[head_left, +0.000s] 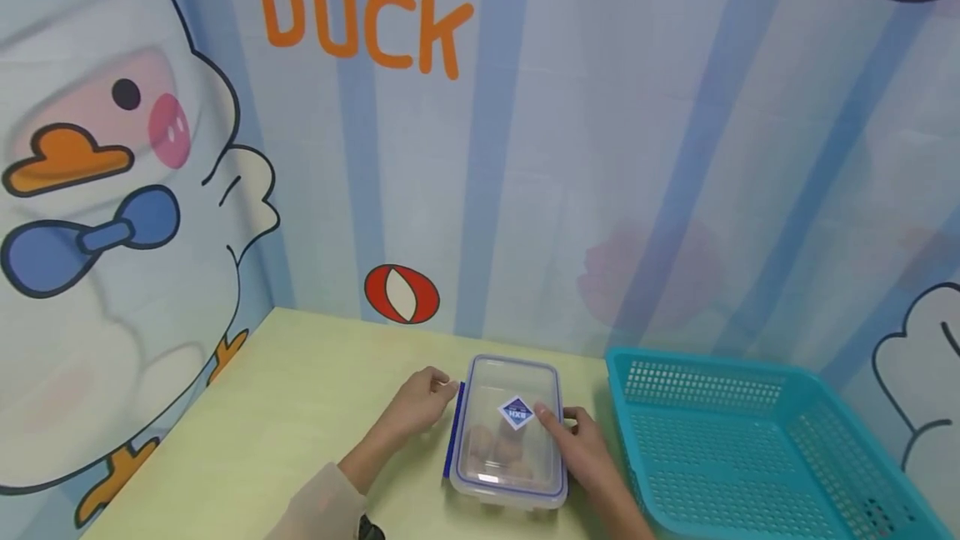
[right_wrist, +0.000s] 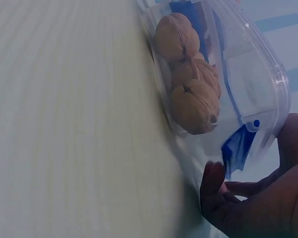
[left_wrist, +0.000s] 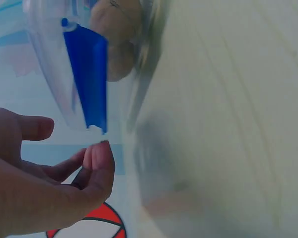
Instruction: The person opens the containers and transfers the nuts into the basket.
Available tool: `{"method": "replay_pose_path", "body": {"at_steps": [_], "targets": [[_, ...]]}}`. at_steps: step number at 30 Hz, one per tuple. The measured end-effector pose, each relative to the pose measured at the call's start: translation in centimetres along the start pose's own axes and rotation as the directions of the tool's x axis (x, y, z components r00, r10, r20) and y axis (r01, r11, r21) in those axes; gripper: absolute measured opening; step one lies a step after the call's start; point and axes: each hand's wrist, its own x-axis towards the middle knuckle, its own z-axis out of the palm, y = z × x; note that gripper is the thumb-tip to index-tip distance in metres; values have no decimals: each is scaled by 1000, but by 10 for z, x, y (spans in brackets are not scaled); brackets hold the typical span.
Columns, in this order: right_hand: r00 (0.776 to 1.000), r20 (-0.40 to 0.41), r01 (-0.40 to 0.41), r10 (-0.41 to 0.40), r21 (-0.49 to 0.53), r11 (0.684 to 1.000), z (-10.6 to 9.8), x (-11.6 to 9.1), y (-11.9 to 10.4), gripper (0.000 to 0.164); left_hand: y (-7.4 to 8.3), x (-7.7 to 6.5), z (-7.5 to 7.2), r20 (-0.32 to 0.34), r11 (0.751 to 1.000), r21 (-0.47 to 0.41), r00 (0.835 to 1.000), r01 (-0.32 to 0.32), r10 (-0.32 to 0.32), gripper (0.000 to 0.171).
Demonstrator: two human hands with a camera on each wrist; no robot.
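Note:
A clear plastic food container with a blue-rimmed lid stands on the table, a diamond-shaped label on top. Several walnuts show through its wall, in the end near me. On its left side a blue latch hangs down, swung out from the lid. My left hand is beside that latch, fingers loosely bent, holding nothing. My right hand is at the container's right side, its thumb over the lid edge and its bent fingers at the right blue latch, which is tilted outward.
A turquoise perforated basket stands to the right, close beside my right forearm. Behind the pale yellow table hangs a striped cloth backdrop with cartoon prints, which also covers the left side.

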Motion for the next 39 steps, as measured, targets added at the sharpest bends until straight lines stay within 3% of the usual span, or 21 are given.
{"method": "replay_pose_path", "body": {"at_steps": [2,4,8,11,14,18,22,35,39], "targets": [[999,-15,28,-29,-42,999,-1,-3,-1,98,3,-5,-1,-27,995,89,998,-46,49,40],[997,-37,67,-70,-77,995,-1,-8,-3,93,7,-11,0,-14,989,123,997,-80,82,41],[985,-99,130,-139,-93,987,-3,-18,-8,67,12,-22,2,61,989,85,991,-123,118,48],[980,-121,147,-157,-84,986,-5,-24,-12,48,15,-27,4,97,992,32,988,-120,116,51],[982,-106,149,-158,-91,985,-7,-27,-14,40,16,-30,5,104,995,22,990,-97,94,51],[981,-81,167,-177,-113,980,-7,-31,-14,38,16,-33,5,93,991,73,990,-109,102,46],[979,-71,182,-193,-136,974,-8,-34,-15,40,16,-35,5,79,977,140,985,-161,151,41],[975,-116,169,-191,-177,970,-9,-40,-21,46,25,-40,3,62,931,251,964,-266,259,27],[964,-129,204,-231,-196,959,-11,-42,-26,46,30,-42,0,70,924,269,963,-271,262,24]]}}
